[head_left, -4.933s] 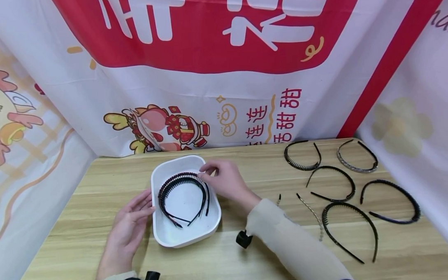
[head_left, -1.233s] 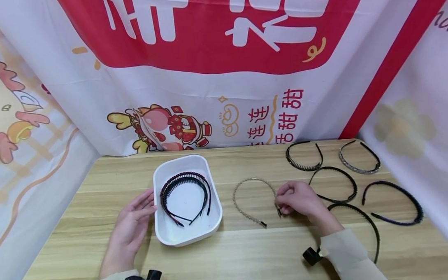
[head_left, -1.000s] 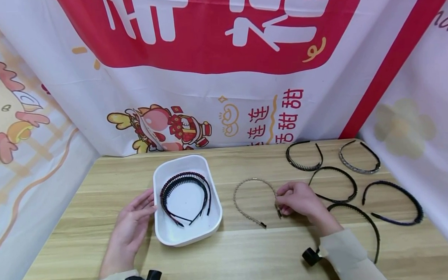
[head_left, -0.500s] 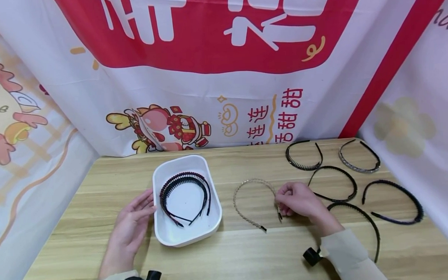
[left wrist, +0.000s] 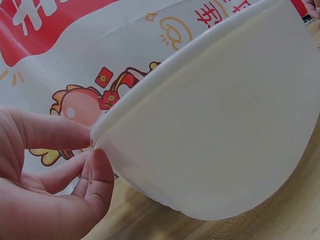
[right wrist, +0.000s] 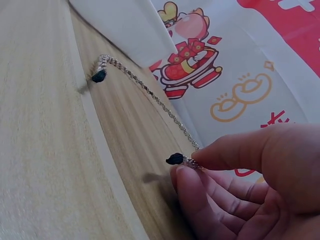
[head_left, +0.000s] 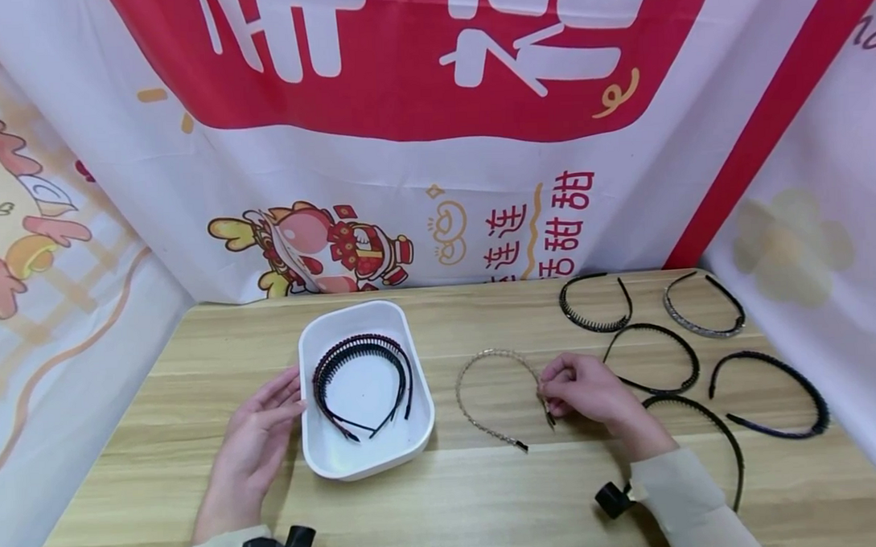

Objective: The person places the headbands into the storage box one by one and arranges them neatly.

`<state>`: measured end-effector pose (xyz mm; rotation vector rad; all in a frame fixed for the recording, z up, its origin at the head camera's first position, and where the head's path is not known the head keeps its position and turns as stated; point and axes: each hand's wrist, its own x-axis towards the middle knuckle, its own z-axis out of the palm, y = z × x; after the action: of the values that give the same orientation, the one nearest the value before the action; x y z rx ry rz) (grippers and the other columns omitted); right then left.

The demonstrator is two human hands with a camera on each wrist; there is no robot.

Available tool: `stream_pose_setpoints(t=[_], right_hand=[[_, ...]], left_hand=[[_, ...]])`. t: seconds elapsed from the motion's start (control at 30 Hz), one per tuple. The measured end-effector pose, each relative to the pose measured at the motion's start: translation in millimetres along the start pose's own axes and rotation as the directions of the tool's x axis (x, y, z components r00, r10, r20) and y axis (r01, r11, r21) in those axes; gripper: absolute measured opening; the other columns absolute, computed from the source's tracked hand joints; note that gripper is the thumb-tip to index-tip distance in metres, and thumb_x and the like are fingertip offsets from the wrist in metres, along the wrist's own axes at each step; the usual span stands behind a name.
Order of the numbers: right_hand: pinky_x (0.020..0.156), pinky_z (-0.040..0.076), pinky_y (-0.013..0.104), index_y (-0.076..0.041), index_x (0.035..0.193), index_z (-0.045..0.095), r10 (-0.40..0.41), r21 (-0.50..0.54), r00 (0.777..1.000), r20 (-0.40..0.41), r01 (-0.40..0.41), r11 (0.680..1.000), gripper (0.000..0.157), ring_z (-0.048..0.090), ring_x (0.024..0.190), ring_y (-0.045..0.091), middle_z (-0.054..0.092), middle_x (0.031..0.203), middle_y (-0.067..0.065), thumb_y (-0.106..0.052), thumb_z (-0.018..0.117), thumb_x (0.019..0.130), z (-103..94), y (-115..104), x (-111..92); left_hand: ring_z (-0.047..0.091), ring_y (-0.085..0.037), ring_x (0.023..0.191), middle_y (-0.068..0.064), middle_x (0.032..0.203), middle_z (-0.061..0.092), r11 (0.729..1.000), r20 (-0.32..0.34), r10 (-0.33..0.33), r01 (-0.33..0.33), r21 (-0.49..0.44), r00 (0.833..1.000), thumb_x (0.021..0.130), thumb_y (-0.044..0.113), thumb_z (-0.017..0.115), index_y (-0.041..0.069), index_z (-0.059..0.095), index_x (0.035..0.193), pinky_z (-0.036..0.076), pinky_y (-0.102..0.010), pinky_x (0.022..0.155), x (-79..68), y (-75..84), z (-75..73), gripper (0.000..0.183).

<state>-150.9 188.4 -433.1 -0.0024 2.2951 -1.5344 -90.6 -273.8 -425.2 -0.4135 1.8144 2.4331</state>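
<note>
One slim gold chain-like headband with black tips [head_left: 493, 352] sits mid-frame in the head view, between a rounded white plastic tub [head_left: 363, 397] and the right hand [head_left: 583, 389]. Left wrist view, lower left: the left hand [left wrist: 55, 167] loosely touches the tub. Right wrist view, lower right: thumb and finger pinch beside one tip, sensible, as it is probably light and springy.
</note>
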Motion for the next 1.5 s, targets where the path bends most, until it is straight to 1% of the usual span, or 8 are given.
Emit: stream_pose_setpoints(t=[0.17,0.43,0.7,0.87,1.1,1.33,1.4,1.5], right_hand=[[0.072,0.068,0.032,0.01,0.12,0.061,-0.01,0.006,1.0,0.007,0.01,1.0,0.026,0.07,0.077,0.019,0.072,0.097,0.015,-0.004,0.071,0.099,-1.0,0,1],[0.075,0.068,0.031,0.009,0.122,0.059,0.002,0.06,1.0,0.029,-0.003,0.998,0.027,0.072,0.08,0.019,0.071,0.1,0.015,-0.005,0.069,0.1,-2.9,-4,1],[0.079,0.067,0.029,0.012,0.124,0.058,-0.041,0.128,0.997,0.067,0.032,0.991,0.028,0.072,0.085,0.018,0.071,0.101,0.013,-0.005,0.065,0.102,-7.3,-15,3],[0.082,0.067,0.028,0.012,0.129,0.056,-0.053,0.215,0.996,0.069,0.037,0.976,0.033,0.073,0.087,0.017,0.071,0.102,0.011,-0.006,0.066,0.103,-3.8,-22,3],[0.084,0.067,0.029,0.011,0.123,0.058,-0.124,0.293,0.989,0.079,0.096,0.951,0.027,0.073,0.085,0.016,0.072,0.105,0.017,-0.002,0.067,0.101,23.3,-43,12],[0.081,0.067,0.031,0.011,0.119,0.059,-0.15,0.385,0.986,0.074,0.11,0.916,0.023,0.072,0.078,0.015,0.071,0.095,0.011,0.002,0.066,0.099,66.0,-66,25],[0.079,0.067,0.03,0.009,0.117,0.06,-0.136,0.402,0.988,0.073,0.095,0.911,0.021,0.072,0.076,0.015,0.071,0.093,0.01,0.002,0.066,0.099,78.6,-72,28],[0.076,0.066,0.028,0.008,0.116,0.061,-0.114,0.417,0.99,0.078,0.071,0.906,0.02,0.071,0.074,0.014,0.071,0.092,0.01,0.003,0.067,0.098,96.7,-80,33]], left_hand=[[0.066,-0.002,0.122,0.016,0.122,0.074,1.0,-0.006,0.001,-0.001,-0.018,1.0,0.098,-0.014,0.06,0.028,0.068,0.129,0.053,-0.015,0.107,0.2,1.1,0.4,0.053],[0.065,-0.003,0.126,0.015,0.126,0.073,1.0,-0.001,0.009,-0.009,-0.012,1.0,0.097,-0.014,0.059,0.016,0.056,0.149,0.053,-0.016,0.109,0.7,3.6,2.4,0.06],[0.066,-0.004,0.123,0.013,0.123,0.074,0.999,0.0,0.011,-0.011,-0.033,1.0,0.097,-0.015,0.059,0.028,0.07,0.126,0.053,-0.016,0.108,0.9,3.4,2.9,0.053],[0.066,-0.004,0.122,0.013,0.123,0.075,0.999,0.006,0.016,-0.016,-0.045,1.0,0.097,-0.015,0.06,0.029,0.072,0.124,0.054,-0.017,0.108,0.7,2.0,0.6,0.053],[0.066,-0.003,0.121,0.014,0.121,0.075,0.999,0.004,0.018,-0.017,-0.034,1.0,0.097,-0.015,0.06,0.032,0.072,0.12,0.054,-0.017,0.107,-0.1,0.5,-1.2,0.054],[0.066,-0.004,0.123,0.014,0.123,0.074,0.999,-0.003,0.008,-0.008,-0.031,1.0,0.097,-0.014,0.059,0.021,0.063,0.141,0.054,-0.017,0.108,-0.6,1.5,1.6,0.056],[0.066,-0.004,0.123,0.014,0.124,0.074,1.0,-0.003,0.008,-0.008,-0.029,1.0,0.097,-0.014,0.06,0.023,0.064,0.139,0.054,-0.017,0.108,-0.8,1.6,2.2,0.056],[0.066,-0.004,0.123,0.014,0.123,0.074,1.0,-0.004,0.008,-0.008,-0.028,1.0,0.097,-0.015,0.059,0.028,0.069,0.128,0.054,-0.017,0.107,-1.2,1.1,2.5,0.053]])
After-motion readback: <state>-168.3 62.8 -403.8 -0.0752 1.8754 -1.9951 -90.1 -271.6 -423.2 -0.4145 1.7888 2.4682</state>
